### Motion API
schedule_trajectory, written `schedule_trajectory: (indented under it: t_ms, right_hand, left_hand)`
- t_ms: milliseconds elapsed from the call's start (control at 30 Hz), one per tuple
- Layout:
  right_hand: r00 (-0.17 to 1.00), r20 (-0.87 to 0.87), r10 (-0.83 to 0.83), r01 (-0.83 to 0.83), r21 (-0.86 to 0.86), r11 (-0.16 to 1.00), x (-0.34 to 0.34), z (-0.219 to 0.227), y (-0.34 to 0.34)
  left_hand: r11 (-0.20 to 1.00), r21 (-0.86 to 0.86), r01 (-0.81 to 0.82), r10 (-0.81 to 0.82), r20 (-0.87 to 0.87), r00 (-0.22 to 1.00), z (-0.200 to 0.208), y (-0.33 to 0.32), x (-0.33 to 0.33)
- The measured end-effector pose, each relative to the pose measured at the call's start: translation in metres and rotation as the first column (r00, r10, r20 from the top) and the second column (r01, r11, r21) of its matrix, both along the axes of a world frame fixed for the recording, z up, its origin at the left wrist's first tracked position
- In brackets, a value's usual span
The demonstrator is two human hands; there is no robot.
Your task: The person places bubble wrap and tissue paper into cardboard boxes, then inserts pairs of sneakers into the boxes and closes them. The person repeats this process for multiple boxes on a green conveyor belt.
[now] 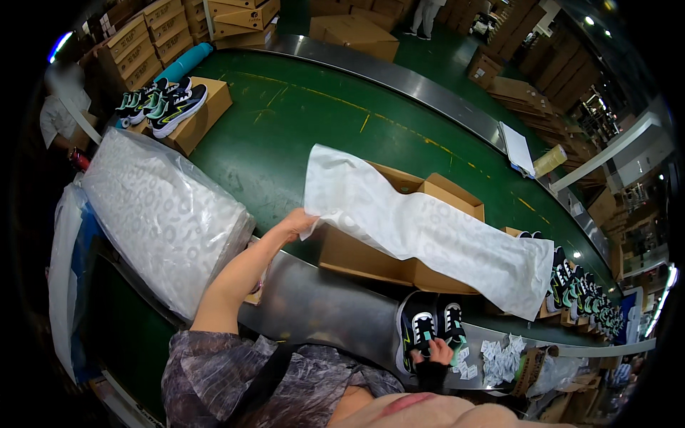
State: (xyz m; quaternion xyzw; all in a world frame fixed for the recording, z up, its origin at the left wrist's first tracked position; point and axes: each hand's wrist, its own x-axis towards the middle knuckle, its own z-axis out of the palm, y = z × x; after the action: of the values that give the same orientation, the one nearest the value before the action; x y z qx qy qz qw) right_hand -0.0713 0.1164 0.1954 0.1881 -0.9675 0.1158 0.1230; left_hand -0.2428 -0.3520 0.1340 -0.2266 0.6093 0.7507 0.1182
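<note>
My left hand pinches the near left corner of a long sheet of white patterned tissue paper. The sheet lies spread across an open brown shoebox, hiding most of its inside, and its far right end hangs past the box. My right hand, in a dark fingerless glove or cuff, has its fingers curled onto a pair of black sneakers with white laces and mint accents. The pair sits on the metal ledge at the near side of the box; the exact grip is partly hidden.
A plastic-wrapped stack of patterned tissue stands at left. Sneakers rest on a closed box beyond it. More sneakers line the green conveyor belt at right. Small white packets lie near my right hand.
</note>
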Motion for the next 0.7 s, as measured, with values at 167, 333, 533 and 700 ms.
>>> schedule_trajectory:
  t_ms: [167,333,533,700]
  right_hand:
    - [0.911,0.113,-0.397,0.406,-0.071,0.911,0.036,-0.010,-0.012]
    - [0.844,0.460,-0.276,0.435,-0.286,0.854,0.013,0.013,-0.021]
    - [0.807,0.591,0.002,0.274,-0.377,0.885,0.007,0.055,-0.078]
    - [0.945,0.238,0.224,0.013,-0.711,0.703,-0.036,0.089,-0.119]
  left_hand:
    - [0.995,-0.096,0.014,-0.020,-0.057,0.998,0.004,0.002,0.006]
    - [0.968,-0.233,-0.096,0.048,-0.202,0.978,0.015,-0.026,0.012]
    - [0.853,-0.501,-0.145,0.003,-0.274,0.962,0.011,-0.078,0.015]
    - [0.753,-0.627,-0.199,-0.050,-0.356,0.933,0.052,-0.088,0.020]
